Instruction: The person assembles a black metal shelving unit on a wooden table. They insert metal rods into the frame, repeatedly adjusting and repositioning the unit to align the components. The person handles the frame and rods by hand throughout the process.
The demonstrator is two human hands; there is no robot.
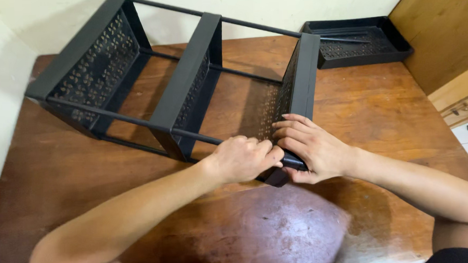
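— While you look down through the head camera, where do your hands sit?

— Both meet at the near corner of the black rack (188, 80), which lies on its side on the wooden table (383, 118). Your left hand (241, 159) is clenched over the end of the thin rod (137, 122) that runs out toward 10 o'clock. Your right hand (314, 149) is wrapped around the lower edge of the rightmost perforated shelf (295, 80), fingers spread flat up its side.

— Why held that way?

— As a judgement: the right hand braces the shelf so it cannot swing, while the left keeps the rod seated at that corner. I cannot tell whether the rod is fully home, because your knuckles cover the joint.

— And the rest of the rack?

— 3 shelves stand on edge, joined by rods, the far 1 at 11 o'clock close to the wall.

— What room do you have?

— Bare tabletop lies toward 6 o'clock and 4 o'clock. A separate black tray (360, 42) sits at 1 o'clock, well apart from your hands, beside a wooden panel (442, 24). The table's right edge is near at 3 o'clock.
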